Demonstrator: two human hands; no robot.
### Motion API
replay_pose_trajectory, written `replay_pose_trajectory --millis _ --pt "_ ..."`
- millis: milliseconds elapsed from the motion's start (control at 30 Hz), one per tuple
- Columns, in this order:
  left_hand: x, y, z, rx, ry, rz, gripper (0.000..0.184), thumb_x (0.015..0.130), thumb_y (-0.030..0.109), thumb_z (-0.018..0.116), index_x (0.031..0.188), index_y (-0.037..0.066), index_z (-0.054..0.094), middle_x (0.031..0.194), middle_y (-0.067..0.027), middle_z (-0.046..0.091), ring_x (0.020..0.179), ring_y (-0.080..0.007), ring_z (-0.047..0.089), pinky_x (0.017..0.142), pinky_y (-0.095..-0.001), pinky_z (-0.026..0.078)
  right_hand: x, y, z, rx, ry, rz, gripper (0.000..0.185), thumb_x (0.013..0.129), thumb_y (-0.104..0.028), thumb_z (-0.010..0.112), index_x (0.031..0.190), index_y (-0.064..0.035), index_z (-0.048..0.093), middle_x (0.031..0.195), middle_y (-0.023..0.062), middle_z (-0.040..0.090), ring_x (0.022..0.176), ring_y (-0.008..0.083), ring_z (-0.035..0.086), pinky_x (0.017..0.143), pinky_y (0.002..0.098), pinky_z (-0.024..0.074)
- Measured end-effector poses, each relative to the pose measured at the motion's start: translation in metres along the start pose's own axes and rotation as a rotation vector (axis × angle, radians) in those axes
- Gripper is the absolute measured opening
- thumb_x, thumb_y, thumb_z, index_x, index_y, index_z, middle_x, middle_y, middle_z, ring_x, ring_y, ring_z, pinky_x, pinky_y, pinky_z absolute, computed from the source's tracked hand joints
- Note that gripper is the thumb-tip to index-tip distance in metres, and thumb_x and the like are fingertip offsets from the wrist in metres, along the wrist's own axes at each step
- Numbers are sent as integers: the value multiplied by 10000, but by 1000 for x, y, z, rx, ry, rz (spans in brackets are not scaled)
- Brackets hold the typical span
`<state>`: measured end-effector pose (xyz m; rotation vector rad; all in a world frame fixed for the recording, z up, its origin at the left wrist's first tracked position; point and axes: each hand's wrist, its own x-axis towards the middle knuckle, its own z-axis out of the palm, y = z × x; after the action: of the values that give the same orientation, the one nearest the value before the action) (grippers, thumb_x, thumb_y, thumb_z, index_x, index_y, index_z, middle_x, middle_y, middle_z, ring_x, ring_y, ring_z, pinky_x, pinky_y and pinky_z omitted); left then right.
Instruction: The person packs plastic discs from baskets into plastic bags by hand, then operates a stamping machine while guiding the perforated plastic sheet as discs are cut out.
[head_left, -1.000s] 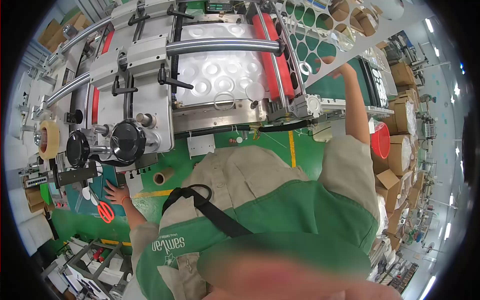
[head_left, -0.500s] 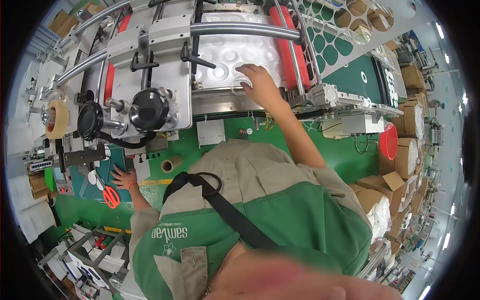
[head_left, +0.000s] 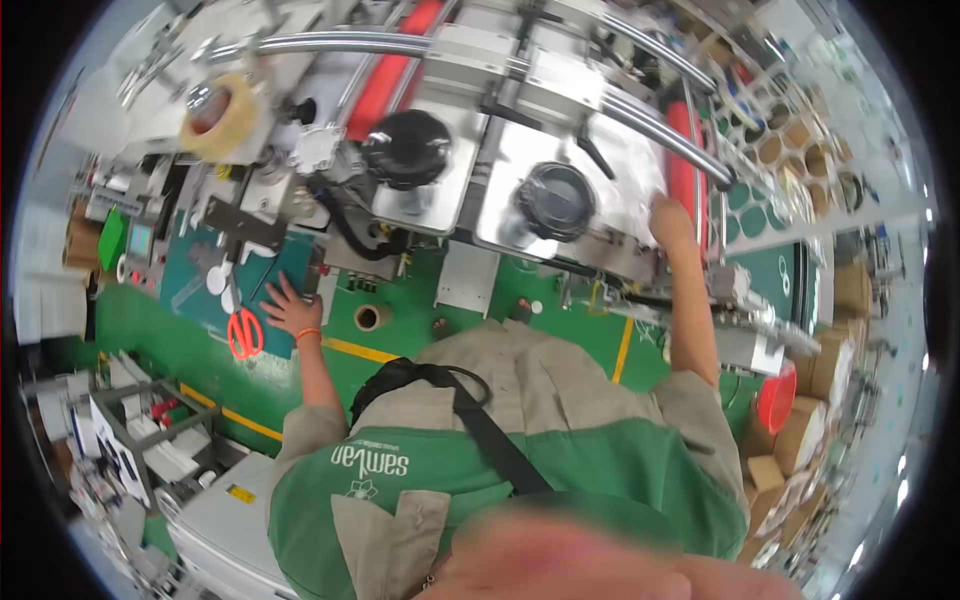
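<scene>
My left hand (head_left: 292, 308) lies with fingers spread on the dark green mat (head_left: 200, 300) of a side bench. Just left of it are scissors with orange handles (head_left: 245, 335) and a white round-ended piece (head_left: 220, 277). My right hand (head_left: 672, 224) is at the front right of the machine bed, over the edge of a shiny whitish sheet (head_left: 635, 175), beside the right red roller (head_left: 684, 160). Its fingers are blurred and partly turned away, so I cannot see whether anything is in them.
Black knobs (head_left: 555, 202) and steel rods (head_left: 660, 125) stand over the bed. A punched white web (head_left: 745, 215) runs off right above a green belt (head_left: 765, 270) carrying white rings (head_left: 783, 272). A tape roll (head_left: 225, 120) is at left; a cardboard tube (head_left: 372, 318) and red bucket (head_left: 776, 400) are lower.
The view has swung left. My right hand has moved from the middle of the sheet, where it was by a clear ring, to its right edge near the roller. My left hand remains on the mat.
</scene>
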<state>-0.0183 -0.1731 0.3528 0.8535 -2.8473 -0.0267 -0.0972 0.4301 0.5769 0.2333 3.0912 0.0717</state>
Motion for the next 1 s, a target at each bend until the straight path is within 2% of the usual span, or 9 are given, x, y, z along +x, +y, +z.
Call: replay_pose_trajectory --millis 300,400,567,600,733,800,867,967,1000 --pt "0 2 -8 -37 -21 -33 944 573 362 654 1373 299 157 1429 -88 129 1267 -459 97 955 -621 147 10 3 18 -233 -130 -14 171 768 -72 454 912 -62 547 862 193 599 843 342 589 671 423 479" --pt "0 3 -9 -38 -14 -28 942 570 354 660 1371 298 167 1426 -83 144 1268 -453 103 962 -613 140 10 -2 5 -409 -355 -11 230 680 -81 589 909 -54 593 917 180 597 901 315 584 758 386 482" --pt "0 -2 5 4 60 -5 949 561 340 649 1374 290 163 1420 -88 173 1254 -448 153 948 -608 172 14 27 22 -432 -136 -150 245 628 -132 640 852 -38 613 877 174 599 868 289 588 753 349 486" --pt "-1 2 -7 6 33 -2 951 564 356 651 1376 298 159 1421 -82 174 1259 -445 151 946 -605 177 18 45 43 -230 -17 -13 275 577 -181 679 811 -45 629 839 132 599 848 278 567 761 357 462" --pt "2 -1 5 78 45 -17 971 576 370 662 1377 338 114 1426 -47 163 1265 -421 169 937 -603 203 -44 -20 -61 209 -43 -145 261 618 -183 685 796 -6 613 750 181 594 751 332 570 685 380 459" --pt "2 1 0 103 4 -36 960 576 374 666 1371 346 127 1427 -45 155 1265 -423 168 936 -609 206 -92 -44 -141 604 -259 -166 198 732 -143 653 835 12 588 619 133 562 515 177 549 509 265 438" --pt "2 0 8 119 14 -20 945 583 373 660 1368 348 134 1428 -44 152 1263 -426 168 934 -613 208 -142 -25 -188 862 -46 -270 133 782 -117 615 816 7 582 632 86 556 462 82 498 424 201 388" --pt "6 0 6 142 18 -20 914 599 370 645 1364 350 145 1428 -43 152 1261 -431 167 930 -618 211 -177 44 -206 1354 594 -495 201 903 -158 436 1030 -3 463 767 73 569 495 63 481 450 182 399" --pt "4 1 6 146 2 -32 898 608 369 635 1362 349 148 1427 -43 154 1260 -433 167 928 -620 212 -172 41 -209 1461 1104 29 180 917 -175 420 1002 -22 460 788 57 558 546 50 457 498 177 380"
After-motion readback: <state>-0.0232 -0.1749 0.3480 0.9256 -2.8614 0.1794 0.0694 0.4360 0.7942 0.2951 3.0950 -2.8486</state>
